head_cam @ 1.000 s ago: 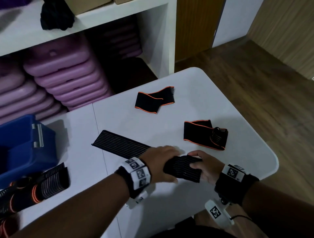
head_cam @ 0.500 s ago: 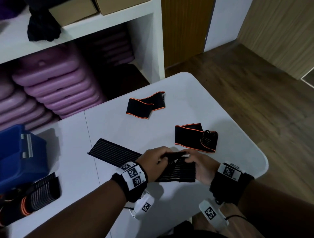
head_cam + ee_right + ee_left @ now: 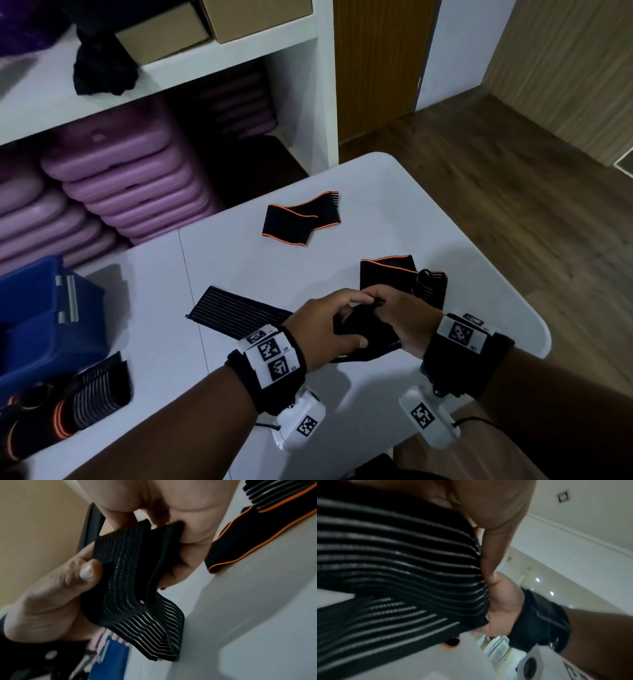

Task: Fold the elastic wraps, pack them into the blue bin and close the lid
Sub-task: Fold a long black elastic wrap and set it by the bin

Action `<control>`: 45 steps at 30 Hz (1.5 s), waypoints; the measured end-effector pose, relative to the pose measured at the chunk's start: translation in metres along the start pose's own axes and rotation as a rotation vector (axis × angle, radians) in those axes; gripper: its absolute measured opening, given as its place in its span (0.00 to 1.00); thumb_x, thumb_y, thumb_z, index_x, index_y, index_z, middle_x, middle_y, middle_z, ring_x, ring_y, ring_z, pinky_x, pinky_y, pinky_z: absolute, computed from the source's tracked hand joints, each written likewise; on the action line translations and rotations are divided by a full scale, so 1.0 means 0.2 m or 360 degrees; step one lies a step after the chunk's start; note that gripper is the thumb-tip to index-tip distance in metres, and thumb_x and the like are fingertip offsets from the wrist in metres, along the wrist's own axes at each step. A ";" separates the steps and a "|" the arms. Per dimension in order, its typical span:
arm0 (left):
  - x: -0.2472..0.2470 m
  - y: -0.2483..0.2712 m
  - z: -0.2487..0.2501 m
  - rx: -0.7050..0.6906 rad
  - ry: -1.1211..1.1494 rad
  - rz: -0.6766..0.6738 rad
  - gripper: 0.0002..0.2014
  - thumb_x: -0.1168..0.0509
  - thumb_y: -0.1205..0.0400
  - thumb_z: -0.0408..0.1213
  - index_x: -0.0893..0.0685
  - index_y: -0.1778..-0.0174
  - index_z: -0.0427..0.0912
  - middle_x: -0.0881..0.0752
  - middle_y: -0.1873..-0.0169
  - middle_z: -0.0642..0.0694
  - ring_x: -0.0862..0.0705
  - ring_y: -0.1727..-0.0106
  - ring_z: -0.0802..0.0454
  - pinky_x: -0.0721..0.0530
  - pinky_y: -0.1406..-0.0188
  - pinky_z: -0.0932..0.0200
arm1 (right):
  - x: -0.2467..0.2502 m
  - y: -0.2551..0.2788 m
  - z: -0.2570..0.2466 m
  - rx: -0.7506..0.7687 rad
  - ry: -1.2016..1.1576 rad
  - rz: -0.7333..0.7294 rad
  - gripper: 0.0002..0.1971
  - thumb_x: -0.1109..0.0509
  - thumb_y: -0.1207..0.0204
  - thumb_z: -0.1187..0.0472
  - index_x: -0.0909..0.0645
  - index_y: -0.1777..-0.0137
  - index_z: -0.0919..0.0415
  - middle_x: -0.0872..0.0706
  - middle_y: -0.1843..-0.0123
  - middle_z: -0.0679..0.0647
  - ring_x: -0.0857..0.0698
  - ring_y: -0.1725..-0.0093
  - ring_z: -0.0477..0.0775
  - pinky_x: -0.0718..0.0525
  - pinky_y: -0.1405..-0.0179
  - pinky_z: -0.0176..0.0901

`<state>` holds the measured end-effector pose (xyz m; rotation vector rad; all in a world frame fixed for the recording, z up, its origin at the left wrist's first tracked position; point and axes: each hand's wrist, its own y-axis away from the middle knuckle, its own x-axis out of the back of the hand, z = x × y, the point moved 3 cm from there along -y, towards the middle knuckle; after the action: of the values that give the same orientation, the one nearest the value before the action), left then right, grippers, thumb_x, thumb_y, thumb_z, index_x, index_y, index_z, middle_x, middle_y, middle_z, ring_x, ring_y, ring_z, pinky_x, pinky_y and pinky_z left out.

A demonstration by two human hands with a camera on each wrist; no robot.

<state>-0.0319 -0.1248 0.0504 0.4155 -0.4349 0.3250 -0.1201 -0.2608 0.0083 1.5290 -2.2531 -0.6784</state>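
Much of the striped wrap [image 3: 363, 330] is hidden between the two hands; only its dark folded part and the flat tail [image 3: 236, 310] lying on the white table [image 3: 394, 212] show from the head view. The blue bin [image 3: 44, 315] is cut off at the left edge, with more wraps [image 3: 78, 401] piled in front of it, partly out of frame. The left wrist view is blurred, mostly filled with striped cloth. The left hand [image 3: 325, 329] has thumb and fingers curled round the fold, and the right hand [image 3: 404, 322] pinches its top edge; the right wrist view shows that thumb [image 3: 85, 569] pressed on the cloth. Two orange-edged wraps [image 3: 301, 219] [image 3: 394, 274] lie farther out. Compared with half a second ago, the fold has been lifted and bunched tighter between the hands, and the flat tail looks shorter
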 end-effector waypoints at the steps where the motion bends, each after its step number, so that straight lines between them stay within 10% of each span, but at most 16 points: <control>1: 0.01 0.00 0.00 0.0028 0.0094 0.0011 0.26 0.23 0.28 0.38 0.22 0.41 0.69 0.15 0.60 0.58 0.12 0.57 0.56 0.12 0.49 0.48 | 0.00 0.00 0.00 0.0006 -0.0095 -0.0054 0.11 0.38 0.26 0.74 0.18 0.48 0.65 0.14 0.55 0.67 0.13 0.59 0.60 0.17 0.61 0.46; 4: 0.03 0.00 0.01 0.0024 0.0281 0.0032 0.20 0.24 0.28 0.34 0.18 0.47 0.62 0.11 0.60 0.55 0.11 0.54 0.51 0.13 0.44 0.44 | 0.00 0.02 -0.02 -0.0011 -0.0347 -0.0250 0.08 0.32 0.23 0.68 0.19 0.49 0.74 0.18 0.62 0.64 0.18 0.68 0.53 0.21 0.71 0.40; 11: 0.07 -0.03 0.01 -0.0043 0.0021 0.0237 0.22 0.21 0.29 0.38 0.19 0.46 0.66 0.17 0.58 0.60 0.15 0.59 0.63 0.14 0.50 0.58 | -0.02 0.05 -0.04 -0.0057 -0.0602 -0.0368 0.31 0.30 0.26 0.46 0.25 0.33 0.72 0.20 0.48 0.68 0.19 0.48 0.66 0.16 0.54 0.56; 17: 0.08 -0.05 0.03 -0.0093 -0.0112 0.0440 0.23 0.21 0.33 0.49 0.26 0.50 0.66 0.22 0.53 0.60 0.20 0.62 0.61 0.19 0.59 0.65 | -0.02 0.04 -0.10 0.0066 -0.0466 -0.0343 0.24 0.28 0.28 0.64 0.26 0.33 0.73 0.23 0.41 0.83 0.21 0.44 0.78 0.28 0.47 0.75; 24: 0.13 0.00 -0.02 0.0010 0.0331 0.0494 0.19 0.19 0.33 0.44 0.23 0.56 0.60 0.15 0.59 0.58 0.14 0.56 0.56 0.11 0.56 0.48 | 0.06 0.03 -0.20 0.0236 -0.0546 -0.0360 0.18 0.33 0.28 0.64 0.22 0.39 0.71 0.16 0.50 0.69 0.17 0.50 0.66 0.18 0.54 0.52; 27: 0.14 0.00 -0.04 0.0041 0.0445 0.0514 0.18 0.20 0.31 0.41 0.22 0.56 0.59 0.14 0.61 0.61 0.14 0.64 0.52 0.11 0.63 0.43 | 0.09 0.02 -0.22 0.0293 -0.0583 -0.0325 0.18 0.34 0.25 0.63 0.21 0.37 0.69 0.17 0.44 0.78 0.16 0.46 0.70 0.19 0.46 0.60; 34: 0.12 0.02 -0.06 0.0304 0.0432 0.0099 0.08 0.20 0.28 0.37 0.09 0.56 0.42 0.09 0.67 0.52 0.11 0.64 0.59 0.15 0.65 0.64 | 0.11 0.01 -0.29 0.0426 -0.0596 -0.0275 0.15 0.35 0.25 0.65 0.21 0.40 0.71 0.14 0.50 0.69 0.13 0.52 0.66 0.14 0.55 0.55; 38: 0.17 0.04 -0.16 0.0485 0.0186 -0.0086 0.11 0.19 0.30 0.44 0.08 0.56 0.45 0.07 0.61 0.51 0.09 0.58 0.55 0.12 0.54 0.59 | 0.27 -0.06 -0.32 0.0510 -0.0665 -0.0069 0.10 0.38 0.20 0.70 0.20 0.43 0.71 0.13 0.55 0.65 0.12 0.57 0.62 0.14 0.57 0.52; 45: 0.25 0.14 -0.34 0.0693 -0.0012 -0.0349 0.05 0.22 0.27 0.49 0.10 0.59 0.59 0.11 0.69 0.64 0.14 0.66 0.69 0.23 0.66 0.75 | 0.59 -0.16 -0.32 0.0571 -0.0739 0.0305 0.15 0.42 0.18 0.70 0.23 0.35 0.73 0.12 0.54 0.64 0.11 0.58 0.60 0.12 0.61 0.51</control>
<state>0.0230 -0.0584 0.0260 0.8828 -0.3202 0.2028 -0.1063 -0.3931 0.0451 1.3790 -2.9609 -0.6496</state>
